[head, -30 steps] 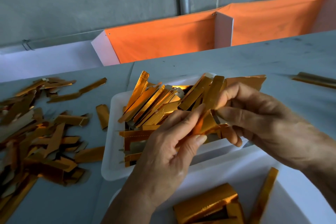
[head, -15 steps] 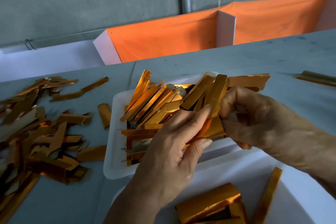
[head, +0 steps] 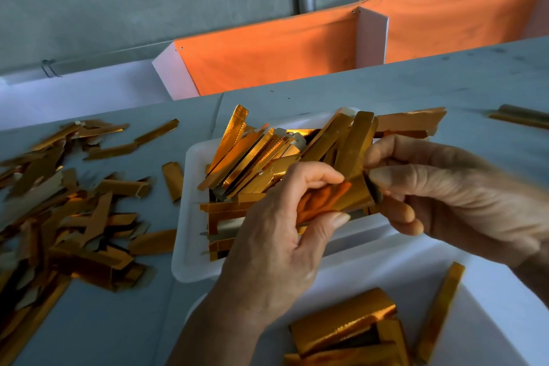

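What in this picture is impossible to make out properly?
Head view:
- Shape of the held gold piece: hidden by the left hand and right hand.
- Much of the folded gold pieces in the near tray: cut off by the bottom edge.
- End of the far-right gold strip: cut off by the right edge.

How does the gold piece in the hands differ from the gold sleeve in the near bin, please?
The held piece is gripped by the left hand and right hand above the tray; the sleeve lies untouched in the near bin. The held piece looks half-bent, the sleeve fully formed. Both are shiny gold.
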The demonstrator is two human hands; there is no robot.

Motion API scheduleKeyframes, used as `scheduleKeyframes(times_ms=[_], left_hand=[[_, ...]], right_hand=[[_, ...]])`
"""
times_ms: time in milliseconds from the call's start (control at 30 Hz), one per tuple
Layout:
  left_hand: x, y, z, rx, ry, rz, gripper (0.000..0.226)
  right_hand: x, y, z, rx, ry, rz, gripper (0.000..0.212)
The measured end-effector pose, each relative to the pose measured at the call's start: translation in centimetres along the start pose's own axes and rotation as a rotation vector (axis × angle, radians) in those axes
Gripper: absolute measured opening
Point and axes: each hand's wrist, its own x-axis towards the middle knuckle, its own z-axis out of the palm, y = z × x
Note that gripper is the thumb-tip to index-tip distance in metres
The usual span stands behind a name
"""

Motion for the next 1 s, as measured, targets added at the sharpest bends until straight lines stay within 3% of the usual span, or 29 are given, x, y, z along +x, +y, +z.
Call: scheduleKeyframes(times_ms=[167,300,467,700,1000], left_hand=[[-0.1,-0.1,0.0,-0.030,0.005,-0.006,0.030],[-0.1,-0.2,-0.1,-0.037,0.007,-0.001,0.030],[-0.1,-0.1,-0.2,-0.054,0.006,0.020,0.027],[-0.1,-0.2,-0.1,0.040,0.021,0.041,0.027],[-0.1,-0.1,0.0,0.256,0.044,0.097,0.030]], right_hand=[[0.3,0.4,1.1,-0.013,0.085,-0.009,0.027],[0.2,0.2,0.8,0.002,0.045,-0.006,0.018],[-0.2,-0.3,-0.2,-0.039,-0.057,0.023,0.026],[-0.3,-0.3,0.2,-0.139,0.050,0.017,0.017],[0.0,0.2,0.6,-0.333,0.116,-0.026,0.025]])
